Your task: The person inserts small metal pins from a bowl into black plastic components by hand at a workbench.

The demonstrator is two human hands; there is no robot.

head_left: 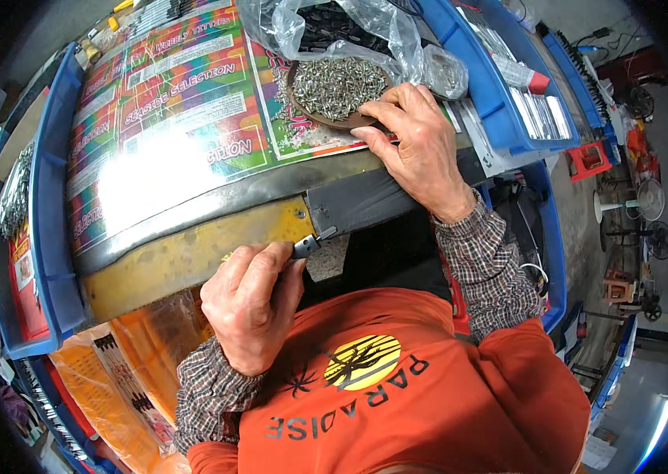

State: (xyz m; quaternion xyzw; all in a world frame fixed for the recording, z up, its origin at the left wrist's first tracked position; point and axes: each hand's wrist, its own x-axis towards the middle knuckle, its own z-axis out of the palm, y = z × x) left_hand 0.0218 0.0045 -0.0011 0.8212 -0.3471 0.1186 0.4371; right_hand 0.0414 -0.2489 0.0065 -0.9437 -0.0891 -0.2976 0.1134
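My left hand (251, 296) is closed, with thumb and fingertips pinching a small dark rectangular metal piece (306, 246). This piece has small holes and a thin prong at its far end, and it sits just off the bench's front edge; the rest is hidden in my fingers. At the right, my right hand (421, 146) reaches to a round brown dish (326, 117) heaped with small silvery metal pins (338, 85). Index finger and thumb are bent at the dish's near right rim, their tips apart, with the forefinger touching the pins. No held pin can be made out.
Behind the dish lies a clear plastic bag (401, 39) of black parts. Blue bins stand left (53, 197) and right (468, 47), the right one holding flat metal strips (539, 114). Colourful printed sheets (184, 103) cover the bench, and loose pins lie beside the dish.
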